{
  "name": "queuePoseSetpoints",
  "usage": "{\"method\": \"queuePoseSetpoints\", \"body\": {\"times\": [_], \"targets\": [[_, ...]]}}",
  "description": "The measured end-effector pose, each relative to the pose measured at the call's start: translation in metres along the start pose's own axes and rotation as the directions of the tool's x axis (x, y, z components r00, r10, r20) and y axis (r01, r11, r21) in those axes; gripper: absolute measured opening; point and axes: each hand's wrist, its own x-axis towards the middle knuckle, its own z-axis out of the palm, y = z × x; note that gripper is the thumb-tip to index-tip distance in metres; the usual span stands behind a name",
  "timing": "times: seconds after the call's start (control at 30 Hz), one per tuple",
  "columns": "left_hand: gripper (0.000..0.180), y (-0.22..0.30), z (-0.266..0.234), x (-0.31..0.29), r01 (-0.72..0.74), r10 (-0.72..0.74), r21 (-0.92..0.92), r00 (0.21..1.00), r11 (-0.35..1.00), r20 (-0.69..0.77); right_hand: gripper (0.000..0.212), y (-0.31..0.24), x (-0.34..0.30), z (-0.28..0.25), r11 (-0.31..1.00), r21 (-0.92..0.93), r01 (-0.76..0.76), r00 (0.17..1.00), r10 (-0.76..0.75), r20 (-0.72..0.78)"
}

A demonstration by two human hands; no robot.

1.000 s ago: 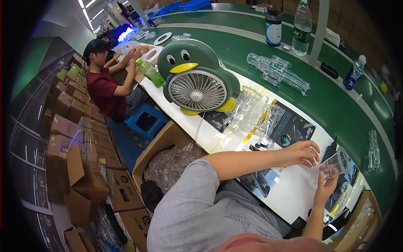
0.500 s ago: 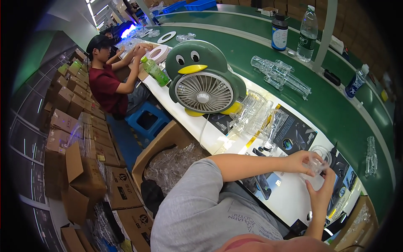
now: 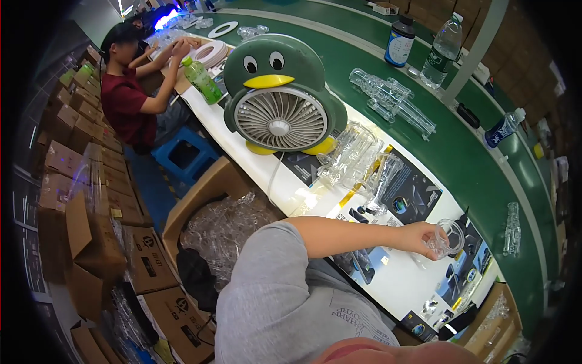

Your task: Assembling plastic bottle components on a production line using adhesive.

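Note:
My left hand [image 3: 418, 239] reaches across the white work surface, its fingers closed round a small clear cup-like piece [image 3: 437, 246]. Right beside that piece is a clear ring-shaped object [image 3: 456, 233], partly overlapped by it; whether the two touch I cannot tell. My right hand is out of the picture. To the left of my hand, several clear tubular parts [image 3: 357, 159] lie in a cluster near the fan. Printed dark sheets [image 3: 412, 188] cover part of the surface under them.
A green penguin-shaped fan [image 3: 276, 97] stands on the table. Beyond are a clear assembly [image 3: 394, 100], a water bottle [image 3: 441, 54] and a dark bottle [image 3: 400, 42]. An open carton [image 3: 224, 224] of clear parts sits below the edge. A co-worker [image 3: 130, 97] works at far left.
My right hand has left the clear piece and gone out of view. My left hand keeps hold of it. The whole view has shifted, moving the scene slightly left.

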Motion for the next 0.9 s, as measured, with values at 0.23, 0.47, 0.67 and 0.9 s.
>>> {"method": "queuePoseSetpoints", "body": {"times": [0.23,0.47,0.67,0.9], "targets": [[0.046,0.013,-0.003,-0.002,0.121,-0.12,-0.029,0.992,0.992,0.028,0.055,-0.061,-0.027,-0.026,0.895,0.334,0.297,0.954,-0.293,-0.064],[0.046,0.0,0.001,0.0,0.049,-0.048,-0.015,0.998,0.999,0.043,0.055,-0.132,-0.017,-0.054,0.566,0.571,0.595,0.772,-0.599,-0.211],[0.053,0.001,0.001,-0.002,0.062,-0.061,-0.014,0.997,0.998,0.046,0.054,-0.2,-0.044,-0.073,0.219,0.719,0.66,0.61,-0.715,-0.342],[0.044,0.01,-0.002,0.0,0.126,-0.126,0.001,0.99,0.992,0.059,0.054,-0.283,-0.076,-0.086,-0.225,0.765,0.603,0.436,-0.71,-0.553]]}}
